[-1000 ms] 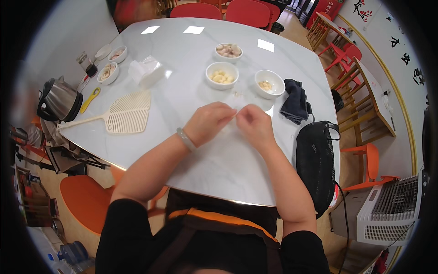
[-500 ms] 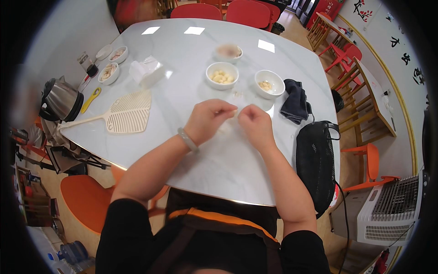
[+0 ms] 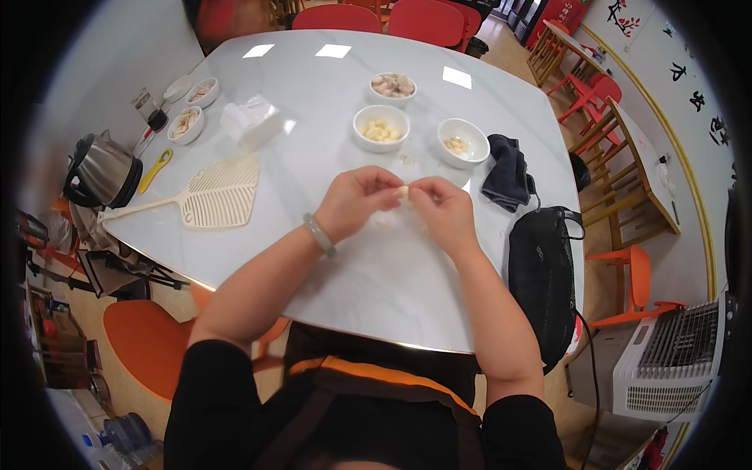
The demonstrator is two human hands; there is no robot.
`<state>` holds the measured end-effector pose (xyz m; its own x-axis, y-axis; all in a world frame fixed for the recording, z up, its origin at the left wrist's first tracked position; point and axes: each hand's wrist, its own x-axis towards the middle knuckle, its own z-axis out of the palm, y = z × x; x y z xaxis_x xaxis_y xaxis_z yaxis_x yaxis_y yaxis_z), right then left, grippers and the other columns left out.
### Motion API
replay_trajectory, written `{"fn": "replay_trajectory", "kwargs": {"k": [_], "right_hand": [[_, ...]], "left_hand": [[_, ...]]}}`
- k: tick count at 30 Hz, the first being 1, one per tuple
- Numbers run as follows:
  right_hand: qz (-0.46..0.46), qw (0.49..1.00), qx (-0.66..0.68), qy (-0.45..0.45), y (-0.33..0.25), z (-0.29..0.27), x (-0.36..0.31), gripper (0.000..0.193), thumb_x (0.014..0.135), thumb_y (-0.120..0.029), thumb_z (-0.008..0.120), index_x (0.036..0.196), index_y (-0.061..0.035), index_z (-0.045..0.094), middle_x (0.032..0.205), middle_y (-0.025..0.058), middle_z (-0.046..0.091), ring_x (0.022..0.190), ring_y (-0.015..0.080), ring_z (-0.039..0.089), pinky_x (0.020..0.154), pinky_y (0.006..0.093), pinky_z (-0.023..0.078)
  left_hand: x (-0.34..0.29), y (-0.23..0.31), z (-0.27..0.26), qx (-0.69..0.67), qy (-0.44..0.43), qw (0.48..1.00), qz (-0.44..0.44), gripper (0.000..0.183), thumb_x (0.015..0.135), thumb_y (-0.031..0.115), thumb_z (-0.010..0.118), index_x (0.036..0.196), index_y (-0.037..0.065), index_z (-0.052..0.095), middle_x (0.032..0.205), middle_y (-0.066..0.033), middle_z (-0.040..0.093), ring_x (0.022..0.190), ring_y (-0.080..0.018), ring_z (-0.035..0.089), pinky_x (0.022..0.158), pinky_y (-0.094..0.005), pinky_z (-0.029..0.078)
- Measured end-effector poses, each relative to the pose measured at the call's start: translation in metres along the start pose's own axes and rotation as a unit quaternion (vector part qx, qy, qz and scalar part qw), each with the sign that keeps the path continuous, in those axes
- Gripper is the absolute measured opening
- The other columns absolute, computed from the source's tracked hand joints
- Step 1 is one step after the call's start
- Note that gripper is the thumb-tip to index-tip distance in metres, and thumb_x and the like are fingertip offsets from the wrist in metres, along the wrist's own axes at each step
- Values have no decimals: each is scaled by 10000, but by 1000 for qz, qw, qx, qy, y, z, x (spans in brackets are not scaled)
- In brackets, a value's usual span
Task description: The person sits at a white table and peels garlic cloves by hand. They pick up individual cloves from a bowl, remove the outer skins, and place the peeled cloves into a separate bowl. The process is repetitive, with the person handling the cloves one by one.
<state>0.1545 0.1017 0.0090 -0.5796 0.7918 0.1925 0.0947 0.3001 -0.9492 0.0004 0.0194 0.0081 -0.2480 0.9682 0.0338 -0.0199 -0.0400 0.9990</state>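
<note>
A pale garlic clove [image 3: 403, 191] is pinched between the fingertips of my left hand [image 3: 362, 202] and my right hand [image 3: 446, 215], just above the table. Both hands are closed, their fingertips meeting at the clove. Beyond them stands a white bowl [image 3: 381, 149] of peeled cloves. Farther back, another white bowl [image 3: 392, 102] holds unpeeled garlic with purplish skins. To the right, a third bowl [image 3: 475, 149] contains a few pale pieces. Thin bits of skin [image 3: 407, 161] lie on the table between the bowls and my hands.
On the left are a cream fly swatter [image 3: 223, 192], a yellow peeler [image 3: 157, 171], a steel kettle [image 3: 107, 168], a tissue pack [image 3: 252, 124] and small bowls. A dark cloth [image 3: 506, 174] and black mesh bag [image 3: 543, 286] lie along the right edge of the white table [image 3: 384, 290].
My right hand has turned, its fingers now meeting the left fingertips at the clove, which shows more plainly. The blur over the far bowl is gone, and its garlic is visible.
</note>
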Motion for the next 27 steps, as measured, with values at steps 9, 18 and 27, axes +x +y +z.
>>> {"fn": "replay_trajectory", "kwargs": {"k": [9, 18, 27], "right_hand": [[52, 997, 41, -25, 2, -1, 3, 142, 823, -138, 617, 836, 1, 643, 665, 12, 603, 582, 55, 508, 539, 215, 407], [42, 999, 18, -9, 1, 1, 0, 112, 813, -117, 604, 807, -6, 620, 685, 13, 601, 626, 58, 510, 569, 216, 411], [38, 999, 17, 5, 3, 5, -1, 103, 806, -113, 589, 790, -12, 603, 685, 18, 585, 623, 71, 511, 573, 226, 419]], "left_hand": [[0, -5, -2, 136, 19, 986, 94, 174, 835, 33, 630, 1001, -4, 662, 883, -51, 660, 756, -87, 601, 700, -205, 495], [0, -7, 0, 203, 32, 969, 135, 181, 805, 14, 649, 985, 13, 671, 904, -69, 669, 799, -114, 634, 705, -220, 516], [-1, -9, -1, 250, 28, 951, 178, 189, 796, 10, 653, 984, 18, 669, 917, -74, 668, 798, -126, 641, 705, -223, 525]]}}
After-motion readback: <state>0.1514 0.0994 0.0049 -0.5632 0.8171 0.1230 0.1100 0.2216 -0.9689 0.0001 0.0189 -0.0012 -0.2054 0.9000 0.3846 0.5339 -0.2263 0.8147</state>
